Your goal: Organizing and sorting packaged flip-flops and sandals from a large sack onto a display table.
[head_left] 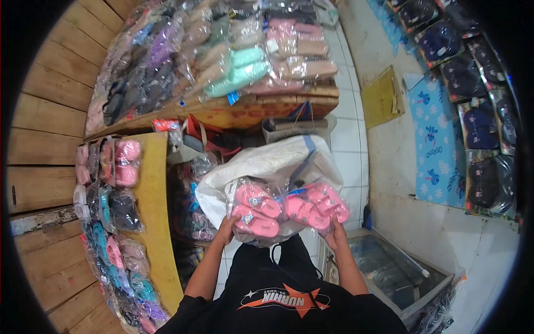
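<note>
My left hand [225, 231] grips the lower left edge of a clear plastic bag holding a pair of pink children's sandals [255, 212] with a small figure on each strap. In my right hand [336, 236] is a second bagged pair of pink sandals [317, 206], with double straps and dark small ornaments. Both pairs are side by side above the mouth of a large white woven sack [238, 165]. The sack's top is spread wide, with a blue stripe on its far side. More clear plastic shows between the pairs; what lies deeper in the sack is hidden.
Ahead, a wooden display shelf [304, 100] bears many plastic-wrapped sandals, including a mint-green pair [240, 71]. A yellow-edged shelf [156, 208] with more footwear stands at left. At right are a glass-topped case [390, 267] and packaged goods [479, 125] on the wall.
</note>
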A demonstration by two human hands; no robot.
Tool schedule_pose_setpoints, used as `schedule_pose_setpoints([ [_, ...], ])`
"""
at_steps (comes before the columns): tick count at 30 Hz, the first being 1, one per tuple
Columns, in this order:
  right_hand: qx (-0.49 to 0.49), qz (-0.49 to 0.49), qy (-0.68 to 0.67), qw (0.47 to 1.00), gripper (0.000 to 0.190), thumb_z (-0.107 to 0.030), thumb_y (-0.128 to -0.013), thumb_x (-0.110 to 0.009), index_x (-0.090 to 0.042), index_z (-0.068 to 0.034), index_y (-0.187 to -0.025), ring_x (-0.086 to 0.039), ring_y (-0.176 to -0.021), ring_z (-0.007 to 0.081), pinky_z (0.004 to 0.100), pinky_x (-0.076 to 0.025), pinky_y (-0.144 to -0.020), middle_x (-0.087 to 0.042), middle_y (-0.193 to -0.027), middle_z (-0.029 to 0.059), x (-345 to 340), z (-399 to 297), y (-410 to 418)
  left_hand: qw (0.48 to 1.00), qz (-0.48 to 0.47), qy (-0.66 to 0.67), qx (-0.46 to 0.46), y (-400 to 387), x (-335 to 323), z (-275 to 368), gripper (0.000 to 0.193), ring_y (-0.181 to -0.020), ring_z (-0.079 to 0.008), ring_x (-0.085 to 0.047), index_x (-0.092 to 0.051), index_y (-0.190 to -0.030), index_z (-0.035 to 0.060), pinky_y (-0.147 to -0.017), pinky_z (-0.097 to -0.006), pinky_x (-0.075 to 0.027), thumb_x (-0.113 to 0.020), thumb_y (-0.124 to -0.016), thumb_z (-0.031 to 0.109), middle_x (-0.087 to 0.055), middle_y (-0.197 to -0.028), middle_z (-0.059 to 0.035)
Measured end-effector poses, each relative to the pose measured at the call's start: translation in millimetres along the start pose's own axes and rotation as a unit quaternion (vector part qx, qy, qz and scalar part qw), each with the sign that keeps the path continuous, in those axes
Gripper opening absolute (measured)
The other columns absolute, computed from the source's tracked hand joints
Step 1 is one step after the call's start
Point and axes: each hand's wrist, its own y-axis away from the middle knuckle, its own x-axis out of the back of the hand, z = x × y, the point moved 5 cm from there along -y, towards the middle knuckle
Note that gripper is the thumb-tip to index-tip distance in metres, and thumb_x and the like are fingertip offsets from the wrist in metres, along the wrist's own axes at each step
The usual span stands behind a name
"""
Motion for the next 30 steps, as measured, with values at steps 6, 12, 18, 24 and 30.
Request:
schedule_pose_setpoints([
  [6,-0.015,-0.016,-0.029,0.999,0.049,-0.038,-0.089,-0.05,-0.039,-0.01,-0.127,-0.055,-0.103,0.0236,0.0381,-0.048,-0.08,-0.053,-0.119,0.008,-16,-15,51,0.998,-0.023,-0.049,-0.024,70,-30,34,0.048,-0.093,-0.0186,-0.058,-0.045,-0.119,0.0024,-0.082,-0.0329,-0.047,-0.06,-0.078,0.022,-0.057,-0.103,-0.007],
  [12,-0.04,-0.057,-0.054,0.996,0.049,-0.042,-0.088,-0.05,-0.042,-0.012,-0.126,-0.056,-0.101,0.0239,0.0377,-0.047,-0.076,-0.055,-0.118,0.0078,-40,-33,62,0.995,0.016,-0.017,-0.099,113,-30,24,0.04,-0.081,-0.0175,-0.059,-0.05,-0.112,0.0048,-0.068,-0.0326,-0.049,-0.061,-0.078,0.024,-0.059,-0.096,-0.0057],
  [18,-0.075,-0.175,-0.001,0.982,0.047,-0.041,-0.088,-0.05,-0.043,-0.012,-0.125,-0.055,-0.104,0.025,0.0408,-0.048,-0.08,-0.054,-0.12,0.0067,-84,-55,54,0.978,0.077,0.079,-0.178,175,-38,-13,0.039,-0.085,-0.0201,-0.062,-0.051,-0.111,0.0028,-0.074,-0.0372,-0.051,-0.06,-0.078,0.023,-0.062,-0.095,-0.0076],
  [24,-0.138,-0.207,0.058,0.967,0.046,-0.042,-0.087,-0.052,-0.044,-0.015,-0.123,-0.053,-0.105,0.024,0.0396,-0.049,-0.075,-0.053,-0.12,0.0053,-137,-35,59,0.929,0.164,0.138,-0.302,233,-34,-61,0.04,-0.079,-0.0194,-0.063,-0.053,-0.108,0.0035,-0.064,-0.0368,-0.054,-0.059,-0.079,0.03,-0.063,-0.089,-0.0067],
  [30,-0.215,-0.29,0.116,0.925,0.043,-0.043,-0.087,-0.051,-0.046,-0.016,-0.12,-0.054,-0.102,0.0217,0.0386,-0.049,-0.07,-0.054,-0.117,0.0044,-174,25,79,0.886,0.242,0.23,-0.323,295,-1,-130,0.043,-0.078,-0.0215,-0.064,-0.052,-0.109,0.0028,-0.066,-0.0381,-0.054,-0.06,-0.078,0.032,-0.063,-0.091,-0.0086],
])
